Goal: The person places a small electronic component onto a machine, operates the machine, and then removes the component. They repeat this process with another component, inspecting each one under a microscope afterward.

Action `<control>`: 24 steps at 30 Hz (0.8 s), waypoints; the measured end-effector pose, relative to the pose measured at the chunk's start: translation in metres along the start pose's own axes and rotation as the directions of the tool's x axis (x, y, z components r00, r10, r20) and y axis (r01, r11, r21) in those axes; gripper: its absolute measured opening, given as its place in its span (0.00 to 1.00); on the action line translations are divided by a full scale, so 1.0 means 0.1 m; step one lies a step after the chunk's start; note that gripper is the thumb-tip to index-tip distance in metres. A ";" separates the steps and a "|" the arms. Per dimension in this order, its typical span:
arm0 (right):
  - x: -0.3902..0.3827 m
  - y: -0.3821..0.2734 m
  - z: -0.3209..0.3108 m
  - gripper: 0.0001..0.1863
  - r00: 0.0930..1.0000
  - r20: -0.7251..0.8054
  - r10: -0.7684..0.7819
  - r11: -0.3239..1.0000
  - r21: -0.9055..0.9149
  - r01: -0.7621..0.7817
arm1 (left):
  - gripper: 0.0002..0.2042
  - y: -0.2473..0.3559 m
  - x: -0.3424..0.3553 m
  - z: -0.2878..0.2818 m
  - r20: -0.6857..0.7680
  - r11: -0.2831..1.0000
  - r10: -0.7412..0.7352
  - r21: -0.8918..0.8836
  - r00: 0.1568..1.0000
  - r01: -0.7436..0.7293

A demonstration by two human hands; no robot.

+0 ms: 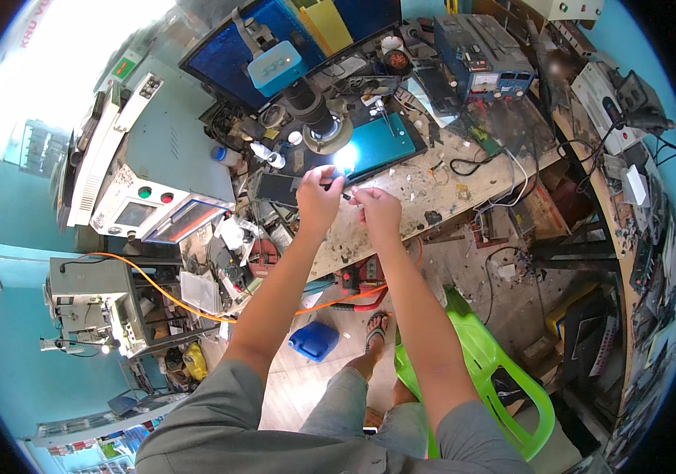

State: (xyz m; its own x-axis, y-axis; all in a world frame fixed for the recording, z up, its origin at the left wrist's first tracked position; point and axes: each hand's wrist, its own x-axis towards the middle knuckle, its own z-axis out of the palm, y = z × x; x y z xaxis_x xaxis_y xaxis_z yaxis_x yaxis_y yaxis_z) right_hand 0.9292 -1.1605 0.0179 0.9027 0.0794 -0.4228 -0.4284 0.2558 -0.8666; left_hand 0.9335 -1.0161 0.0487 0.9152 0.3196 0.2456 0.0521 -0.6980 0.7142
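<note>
Under the bright light of a microscope [311, 114], my hands meet over the front edge of the workbench. The fingers of my left hand [318, 201] are closed in a pinch near the lit spot. Close beside it, my right hand [380, 212] is also pinched. A small dark piece shows between the fingertips of both hands, too small to name. Just behind them lies a teal work mat [385, 141], with tweezers [389, 122] at its far end. A dark flat phone-like panel [278, 189] rests left of my left hand.
A monitor [227, 63] stands at the back, with a blue power supply [484, 59] at the right. A grey machine [168, 178] fills the left. Below are a green plastic chair [484, 355], a blue jug [313, 341] and an orange hose [164, 298].
</note>
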 end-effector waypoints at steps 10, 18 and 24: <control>-0.59 0.01 -0.60 0.12 0.999 -0.044 0.014 0.994 0.107 -0.009 | 0.12 0.04 0.11 0.07 0.096 0.913 0.165 0.363 0.982 -0.189; -1.59 0.26 -1.35 0.13 0.980 -0.171 0.100 0.995 0.042 -0.094 | 0.07 0.24 -0.24 -0.07 -0.060 0.867 0.385 0.366 0.921 -0.339; -2.39 0.35 -1.63 0.12 0.983 -0.158 0.094 0.995 0.054 -0.087 | 0.08 1.05 -1.35 -0.92 -0.015 0.862 -0.268 -0.449 0.963 0.234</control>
State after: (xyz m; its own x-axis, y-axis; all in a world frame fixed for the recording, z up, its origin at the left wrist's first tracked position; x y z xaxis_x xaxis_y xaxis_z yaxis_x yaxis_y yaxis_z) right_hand 0.6919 -1.3273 0.0458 0.8406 -0.0498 -0.5393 -0.5025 0.2998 -0.8110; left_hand 0.7784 -1.0737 0.1503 0.8616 0.5047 0.0545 0.0792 -0.2397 0.9676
